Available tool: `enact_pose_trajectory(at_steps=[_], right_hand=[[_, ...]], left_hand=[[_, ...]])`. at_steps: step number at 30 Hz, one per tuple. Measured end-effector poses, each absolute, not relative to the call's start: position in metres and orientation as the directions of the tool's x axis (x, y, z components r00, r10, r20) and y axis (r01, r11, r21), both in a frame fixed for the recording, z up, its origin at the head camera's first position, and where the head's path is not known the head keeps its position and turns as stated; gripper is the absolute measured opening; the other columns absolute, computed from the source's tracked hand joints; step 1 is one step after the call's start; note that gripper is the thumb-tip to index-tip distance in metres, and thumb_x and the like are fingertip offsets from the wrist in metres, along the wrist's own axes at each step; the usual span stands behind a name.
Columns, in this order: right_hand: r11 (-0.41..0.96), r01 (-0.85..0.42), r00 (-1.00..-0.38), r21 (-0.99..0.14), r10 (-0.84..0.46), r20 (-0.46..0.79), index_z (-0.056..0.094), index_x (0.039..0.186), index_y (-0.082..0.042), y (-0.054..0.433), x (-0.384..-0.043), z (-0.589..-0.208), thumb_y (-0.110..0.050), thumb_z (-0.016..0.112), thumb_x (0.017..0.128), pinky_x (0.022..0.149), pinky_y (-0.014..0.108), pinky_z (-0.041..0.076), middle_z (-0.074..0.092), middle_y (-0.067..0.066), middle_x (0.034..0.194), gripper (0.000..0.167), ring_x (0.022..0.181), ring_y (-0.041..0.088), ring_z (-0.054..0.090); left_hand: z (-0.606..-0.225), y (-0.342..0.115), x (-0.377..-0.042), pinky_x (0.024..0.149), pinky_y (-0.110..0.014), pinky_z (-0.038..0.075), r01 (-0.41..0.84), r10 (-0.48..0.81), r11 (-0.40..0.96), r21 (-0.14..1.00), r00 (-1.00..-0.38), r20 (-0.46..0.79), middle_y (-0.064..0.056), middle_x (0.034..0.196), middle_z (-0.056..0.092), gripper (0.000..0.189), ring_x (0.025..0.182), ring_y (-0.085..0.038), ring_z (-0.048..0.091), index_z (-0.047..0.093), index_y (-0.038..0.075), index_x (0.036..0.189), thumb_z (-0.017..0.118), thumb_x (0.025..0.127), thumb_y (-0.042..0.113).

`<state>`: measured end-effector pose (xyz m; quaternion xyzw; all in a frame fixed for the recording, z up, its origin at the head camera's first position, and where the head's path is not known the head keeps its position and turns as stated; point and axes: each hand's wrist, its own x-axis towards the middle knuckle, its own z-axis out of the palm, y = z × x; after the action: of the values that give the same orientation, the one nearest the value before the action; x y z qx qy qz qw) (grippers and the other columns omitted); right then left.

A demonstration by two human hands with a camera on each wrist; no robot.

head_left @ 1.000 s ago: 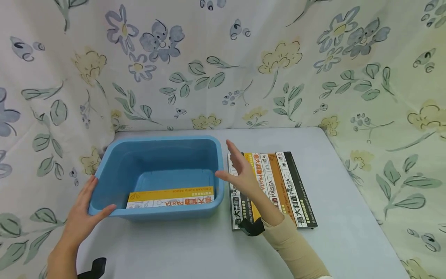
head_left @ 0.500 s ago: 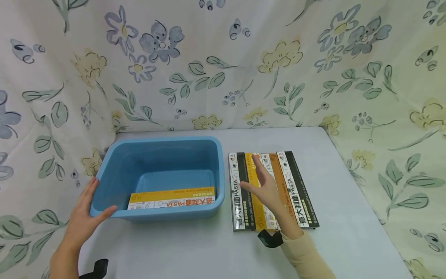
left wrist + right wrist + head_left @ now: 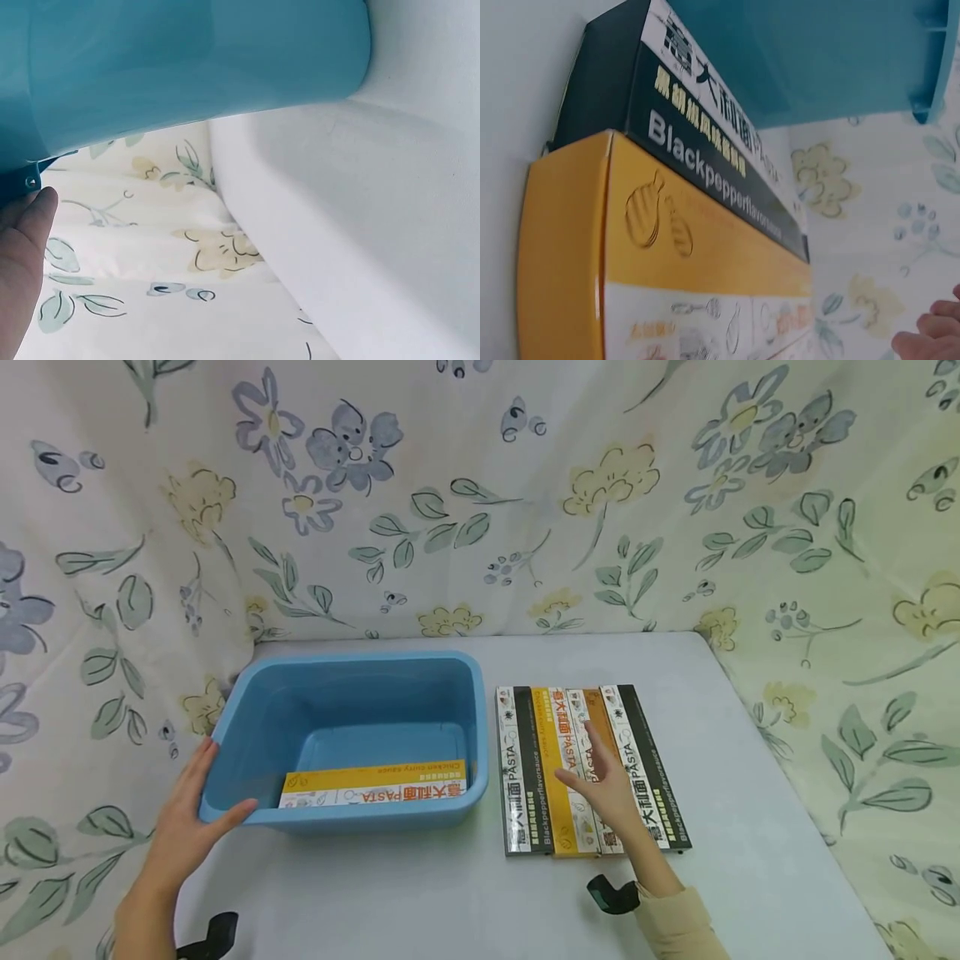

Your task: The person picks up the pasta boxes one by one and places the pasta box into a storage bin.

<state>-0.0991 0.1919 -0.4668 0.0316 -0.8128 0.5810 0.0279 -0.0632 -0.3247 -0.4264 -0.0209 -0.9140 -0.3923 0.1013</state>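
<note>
A blue plastic bin (image 3: 352,823) stands on the white table, with a yellow-and-white pasta box (image 3: 375,782) lying inside along its near wall. My left hand (image 3: 182,818) rests on the bin's near left corner, its fingers straight along the left rim and the thumb on the front rim. In the left wrist view, fingers (image 3: 34,217) touch the rim from outside. My right hand (image 3: 611,789) holds nothing, thumb and fingers spread above a row of pasta boxes: black-and-white (image 3: 528,785), yellow-and-white (image 3: 564,810), brown (image 3: 596,706) and another black-and-white box (image 3: 656,777).
A floral curtain (image 3: 450,510) hangs behind and at both sides of the white table (image 3: 750,827). The row of boxes lies to the right of the bin. A black strap piece (image 3: 612,895) is at my right wrist, a similar one (image 3: 213,935) at my left.
My right hand has moved from the bin's right rim rightward and nearer to me, over the row of boxes. The left hand stays on the bin's corner.
</note>
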Motion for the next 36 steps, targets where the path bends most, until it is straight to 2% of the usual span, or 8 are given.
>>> enact_pose_trajectory(at_steps=[8,13,20,28,36], right_hand=[[0.378,-0.02,-0.998,-0.925,0.049,0.042,0.019,0.154,-0.001,0.207,-0.094,-0.473,-0.016,0.073,0.086,0.116,0.048,0.017,0.014,0.018,0.16,0.088,0.146,0.036,0.013],[0.381,0.029,-0.996,-0.924,0.086,0.004,0.015,0.156,-0.006,0.217,-0.092,-0.473,-0.018,0.074,0.087,0.116,0.05,0.018,0.012,0.015,0.161,0.091,0.147,0.034,0.011],[0.387,0.051,-0.986,-0.921,0.165,0.015,0.014,0.155,-0.004,0.236,-0.086,-0.475,-0.015,0.073,0.088,0.116,0.047,0.018,0.011,0.017,0.161,0.091,0.147,0.034,0.01],[0.356,0.16,-0.965,-0.921,0.251,-0.071,0.01,0.155,-0.002,0.254,-0.071,-0.485,-0.017,0.068,0.091,0.118,0.043,0.014,0.007,0.017,0.161,0.088,0.148,0.03,0.006],[0.481,0.266,-0.914,-0.835,0.401,-0.06,0.017,0.154,-0.001,0.268,-0.063,-0.499,-0.026,0.073,0.087,0.114,0.057,0.018,0.014,0.021,0.159,0.091,0.145,0.042,0.014]], left_hand=[[-0.426,-0.324,-0.063,0.101,-0.078,0.011,0.121,-0.04,0.694,0.71,-0.978,0.206,-0.021,0.16,0.01,0.089,0.141,-0.053,0.01,0.017,0.007,0.156,0.07,0.087,0.026],[-0.427,-0.324,-0.062,0.101,-0.078,0.011,0.118,-0.044,0.693,0.712,-0.978,0.204,-0.021,0.16,0.01,0.089,0.141,-0.054,0.01,0.017,0.007,0.156,0.07,0.087,0.026],[-0.426,-0.322,-0.064,0.101,-0.078,0.012,0.11,-0.05,0.694,0.711,-0.978,0.2,-0.021,0.161,0.009,0.09,0.141,-0.054,0.01,0.016,0.008,0.156,0.07,0.087,0.028],[-0.425,-0.321,-0.066,0.098,-0.08,0.015,0.114,-0.046,0.697,0.708,-0.978,0.203,-0.02,0.161,0.009,0.091,0.139,-0.056,0.012,0.016,0.011,0.157,0.071,0.086,0.028],[-0.426,-0.322,-0.065,0.097,-0.08,0.015,0.107,-0.054,0.697,0.709,-0.978,0.2,-0.019,0.161,0.01,0.091,0.139,-0.056,0.012,0.016,0.012,0.157,0.071,0.085,0.027]])
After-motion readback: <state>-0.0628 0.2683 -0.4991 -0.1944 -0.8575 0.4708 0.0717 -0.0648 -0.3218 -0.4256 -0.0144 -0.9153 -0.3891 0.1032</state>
